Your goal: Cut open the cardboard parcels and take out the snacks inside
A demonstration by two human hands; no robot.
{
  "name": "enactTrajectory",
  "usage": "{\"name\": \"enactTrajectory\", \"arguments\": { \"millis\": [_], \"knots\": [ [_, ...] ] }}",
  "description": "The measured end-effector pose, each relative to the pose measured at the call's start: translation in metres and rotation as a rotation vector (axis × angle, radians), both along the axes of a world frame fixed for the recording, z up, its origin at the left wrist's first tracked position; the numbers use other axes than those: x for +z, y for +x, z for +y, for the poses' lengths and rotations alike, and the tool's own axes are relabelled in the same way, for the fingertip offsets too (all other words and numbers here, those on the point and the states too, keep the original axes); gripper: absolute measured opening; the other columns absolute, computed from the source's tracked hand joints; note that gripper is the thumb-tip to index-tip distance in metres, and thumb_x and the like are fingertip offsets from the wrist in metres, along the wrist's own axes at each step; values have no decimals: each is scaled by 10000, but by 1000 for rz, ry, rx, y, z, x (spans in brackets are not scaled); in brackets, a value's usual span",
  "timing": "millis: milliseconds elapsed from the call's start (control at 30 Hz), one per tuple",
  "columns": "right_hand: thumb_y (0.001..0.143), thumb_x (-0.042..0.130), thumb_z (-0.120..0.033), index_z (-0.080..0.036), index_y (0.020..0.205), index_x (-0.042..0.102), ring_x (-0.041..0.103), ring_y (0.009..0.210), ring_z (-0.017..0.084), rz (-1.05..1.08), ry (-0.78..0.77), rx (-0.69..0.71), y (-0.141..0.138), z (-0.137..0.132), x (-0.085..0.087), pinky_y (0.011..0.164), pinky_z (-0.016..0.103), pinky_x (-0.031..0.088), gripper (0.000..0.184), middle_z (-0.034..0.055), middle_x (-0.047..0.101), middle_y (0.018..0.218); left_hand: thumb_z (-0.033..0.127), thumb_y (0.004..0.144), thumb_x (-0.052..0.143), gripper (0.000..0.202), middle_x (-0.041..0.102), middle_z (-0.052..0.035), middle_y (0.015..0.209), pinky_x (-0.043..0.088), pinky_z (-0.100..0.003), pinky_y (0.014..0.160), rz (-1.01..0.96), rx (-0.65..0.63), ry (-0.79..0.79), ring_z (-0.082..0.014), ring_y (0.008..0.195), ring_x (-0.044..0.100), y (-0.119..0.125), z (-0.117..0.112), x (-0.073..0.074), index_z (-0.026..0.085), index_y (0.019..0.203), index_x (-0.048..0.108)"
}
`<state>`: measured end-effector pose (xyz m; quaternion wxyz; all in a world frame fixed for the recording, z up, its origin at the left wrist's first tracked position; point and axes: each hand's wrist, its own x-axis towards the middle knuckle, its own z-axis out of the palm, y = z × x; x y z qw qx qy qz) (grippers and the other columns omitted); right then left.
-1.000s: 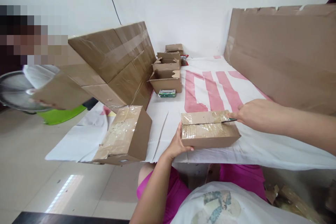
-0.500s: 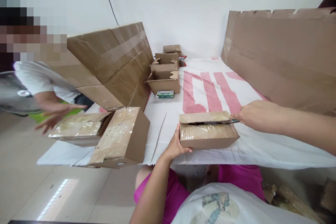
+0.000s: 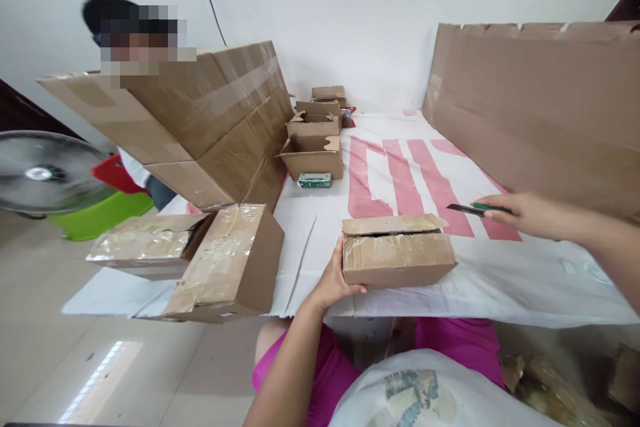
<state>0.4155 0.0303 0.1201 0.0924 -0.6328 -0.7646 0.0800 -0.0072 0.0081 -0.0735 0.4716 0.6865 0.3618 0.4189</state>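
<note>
A taped cardboard box [image 3: 400,257] lies near the table's front edge, with a dark slit running along its top seam. My left hand [image 3: 336,280] grips the box's left end, fingers wrapped around the corner. To the right of the box, my right hand [image 3: 525,212] holds a green-handled utility knife [image 3: 473,209] in the air. Its dark blade points left toward the box and does not touch it.
Two taped cardboard boxes [image 3: 227,253] stand at the table's left front. Open small boxes [image 3: 315,163] and a green packet [image 3: 315,181] sit farther back. Large cardboard panels [image 3: 540,100] flank both sides. A person sits beyond the left one, near a fan [image 3: 45,173].
My right hand has drawn the knife out of the box's seam and away to the right. The other person has leaned back behind the cardboard, their hand leaving the left box.
</note>
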Motion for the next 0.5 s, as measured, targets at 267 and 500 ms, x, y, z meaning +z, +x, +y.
{"name": "enactTrajectory", "arguments": {
  "millis": [267, 500],
  "knots": [
    [801, 529, -322, -180, 1172, 688, 690, 997, 311, -16, -242, 10, -5, -27, -125, 830, 405, 534, 428, 148, 725, 1116, 555, 537, 889, 1366, 199, -196, 1601, 195, -586, 1200, 25, 44, 13, -416, 1473, 219, 0, -5, 1, 250, 1556, 32],
    [913, 447, -548, -243, 1167, 672, 639, 1106, 270, 401, 39, -66, -38, -41, -91, 930, 412, 521, 456, 111, 692, 1188, 577, 561, 868, 1354, 137, -179, 1619, 172, -586, 1213, 100, 30, 98, -402, 1485, 189, -2, -5, 4, 262, 1554, 2]
  ]
}}
